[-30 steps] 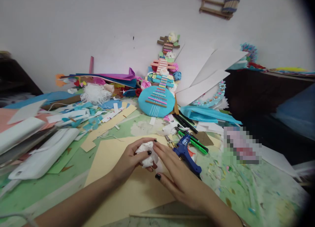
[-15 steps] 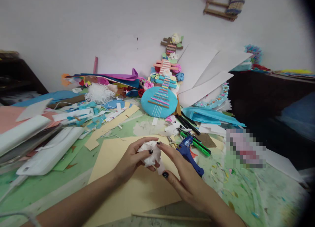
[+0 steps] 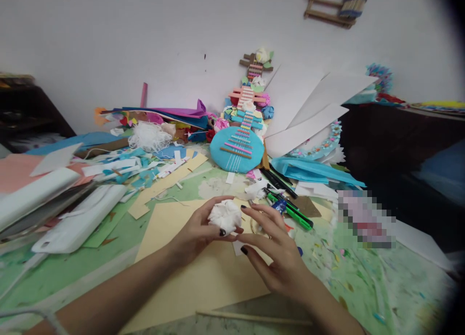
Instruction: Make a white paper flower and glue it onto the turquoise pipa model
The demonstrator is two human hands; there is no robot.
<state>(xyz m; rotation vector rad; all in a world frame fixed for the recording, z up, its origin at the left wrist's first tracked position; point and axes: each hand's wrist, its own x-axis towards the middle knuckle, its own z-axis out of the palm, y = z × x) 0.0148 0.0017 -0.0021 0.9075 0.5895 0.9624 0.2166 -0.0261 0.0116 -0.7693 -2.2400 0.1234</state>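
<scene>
A white paper flower (image 3: 225,216) rests in my left hand (image 3: 198,231), its thumb in front and its fingers curled behind and beneath. Close by on the right is my right hand (image 3: 278,248), its fingers spread and bent; one fingertip is near or touching the flower's edge. A small white paper piece (image 3: 239,248) shows below the flower, partly hidden by the right fingers. Under both hands lies a cream sheet (image 3: 174,281). Behind my right hand a blue glue gun (image 3: 280,206) and scissors (image 3: 255,226) are mostly covered.
A blue lute-shaped paper craft (image 3: 237,150) leans against the wall among paper flowers. Green cutters (image 3: 300,218) and black pens (image 3: 279,182) lie at the right. White devices (image 3: 80,219), paper scraps (image 3: 138,173) and white string (image 3: 149,136) crowd the left. A thin stick (image 3: 250,317) lies in front.
The flower has turned in my left hand so its petals show more fully. My right hand has shifted right, its fingers spreading and covering more of the glue gun.
</scene>
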